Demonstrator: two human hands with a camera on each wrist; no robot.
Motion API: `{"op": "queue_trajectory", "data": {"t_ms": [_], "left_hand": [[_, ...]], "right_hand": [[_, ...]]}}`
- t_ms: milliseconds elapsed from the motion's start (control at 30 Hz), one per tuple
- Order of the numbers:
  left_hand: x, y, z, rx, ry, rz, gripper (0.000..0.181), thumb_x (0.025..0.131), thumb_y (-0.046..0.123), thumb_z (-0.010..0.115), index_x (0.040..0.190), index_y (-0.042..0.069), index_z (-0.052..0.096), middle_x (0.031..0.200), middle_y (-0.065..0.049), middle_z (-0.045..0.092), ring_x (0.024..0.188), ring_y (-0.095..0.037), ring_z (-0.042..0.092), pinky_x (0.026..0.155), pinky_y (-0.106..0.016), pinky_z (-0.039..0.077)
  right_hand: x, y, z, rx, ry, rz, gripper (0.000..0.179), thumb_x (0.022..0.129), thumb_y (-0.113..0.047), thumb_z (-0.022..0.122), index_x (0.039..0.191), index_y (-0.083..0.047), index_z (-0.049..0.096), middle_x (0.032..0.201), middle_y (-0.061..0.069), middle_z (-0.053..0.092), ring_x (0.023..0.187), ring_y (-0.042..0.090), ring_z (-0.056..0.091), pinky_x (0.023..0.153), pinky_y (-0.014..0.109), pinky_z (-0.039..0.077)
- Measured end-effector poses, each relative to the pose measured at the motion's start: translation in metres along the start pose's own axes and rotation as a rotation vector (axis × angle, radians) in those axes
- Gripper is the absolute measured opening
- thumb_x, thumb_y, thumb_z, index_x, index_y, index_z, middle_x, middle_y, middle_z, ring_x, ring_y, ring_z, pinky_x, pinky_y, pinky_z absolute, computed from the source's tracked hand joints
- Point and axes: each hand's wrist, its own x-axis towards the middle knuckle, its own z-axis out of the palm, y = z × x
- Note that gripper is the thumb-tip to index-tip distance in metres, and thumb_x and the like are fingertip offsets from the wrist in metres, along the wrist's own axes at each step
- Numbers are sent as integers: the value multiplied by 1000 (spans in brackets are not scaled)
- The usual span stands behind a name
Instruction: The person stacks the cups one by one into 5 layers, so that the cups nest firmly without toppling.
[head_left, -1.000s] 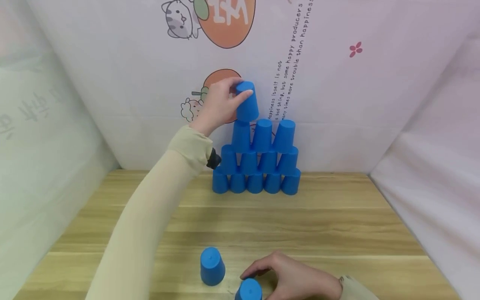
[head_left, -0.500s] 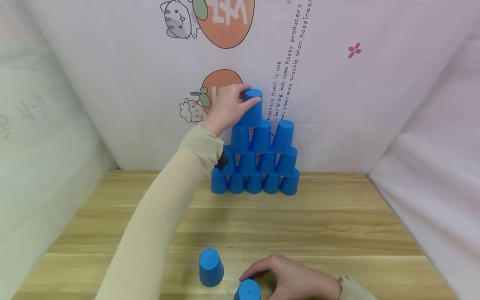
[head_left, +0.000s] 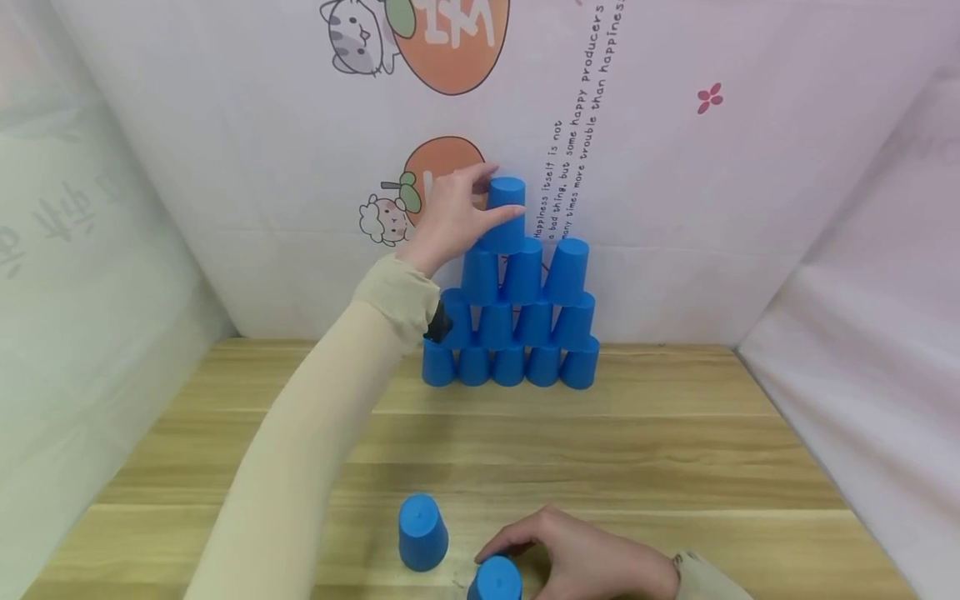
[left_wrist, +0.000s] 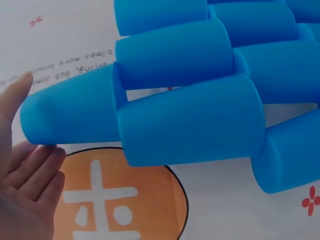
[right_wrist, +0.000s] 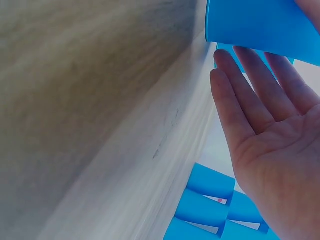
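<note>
An upside-down blue plastic cup (head_left: 507,193) sits on the top row of a stacked wall of blue cups (head_left: 525,279). My left hand (head_left: 459,212) is spread around this top cup. In the left wrist view the thumb (left_wrist: 20,92) stands away from the cup, and the other fingers lie just beside its lower side. At the front of the table, my right hand (head_left: 588,554) has thumb and fingers around another inverted blue cup (head_left: 498,581). The right wrist view has its fingers (right_wrist: 252,95) fairly straight, with the fingertips right at the cup's side.
One more inverted blue cup (head_left: 422,533) stands on the wooden table (head_left: 645,442), left of the right hand. A printed white cloth (head_left: 675,183) hangs close behind the stack, and cloth sides flank the table.
My left hand has lowered its cup rightward onto the top row, and its fingers have since loosened from it. My right hand has stayed at the front cup.
</note>
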Motion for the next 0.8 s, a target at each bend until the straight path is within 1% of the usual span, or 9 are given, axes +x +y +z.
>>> {"op": "queue_trajectory", "data": {"t_ms": [67,133,233,300,433,500,667,733,800], "left_hand": [[-4,1,-3,-7,21,16,77,91,51,74,154,17,46,148,1,54,127,-14,58,111,-33,39],[-9,2,-6,2,45,40,76,90,52,74,152,17,48,146,1,56,127,-11,57,120,-36,23],[-18,3,-12,18,78,93,74,90,54,73,150,17,51,142,1,60,127,-8,55,122,-39,6],[-26,2,-17,6,88,122,73,89,54,74,148,16,53,140,1,61,127,-7,54,122,-37,11],[-52,-3,-24,-65,76,166,71,88,53,76,146,18,55,140,4,61,128,-5,52,112,-35,38],[-68,-8,-25,-84,52,185,70,88,53,76,146,19,56,141,7,59,129,-3,51,109,-34,41],[-123,-29,-15,-102,-22,289,66,87,42,81,142,13,60,141,3,60,129,-11,54,104,-39,47],[-149,-39,-8,-123,-79,288,64,86,37,84,141,12,60,140,2,61,129,-14,54,103,-42,48],[-175,-49,1,-155,-156,251,63,85,33,85,140,13,61,139,3,61,129,-15,55,104,-45,47]], "right_hand": [[1,0,1,5,-2,-5,40,94,-30,77,132,-22,69,120,-10,71,111,12,63,97,33,48],[1,1,2,9,-1,-13,38,94,-29,77,131,-22,69,118,-10,71,111,13,63,97,32,49],[1,1,0,-4,7,-26,37,95,-28,76,131,-22,69,117,-11,72,110,12,64,97,31,49],[1,1,-2,-21,12,-46,38,95,-27,76,132,-20,69,118,-11,71,111,12,64,97,31,49],[0,-2,-14,-81,62,-67,42,93,-26,78,132,-17,67,121,-10,70,113,13,63,100,34,48],[-2,-5,-24,-151,123,-84,46,90,-29,81,131,-16,67,121,-10,70,113,13,63,99,36,49],[-11,-16,-58,-337,333,-93,52,84,-37,85,130,-20,67,120,-11,69,108,14,66,94,43,54],[-16,-23,-73,-368,418,-75,52,84,-37,86,130,-21,67,119,-12,70,108,14,65,94,46,53],[-21,-30,-89,-394,501,-82,52,84,-32,86,130,-19,66,119,-10,70,108,16,65,93,49,52]]}}
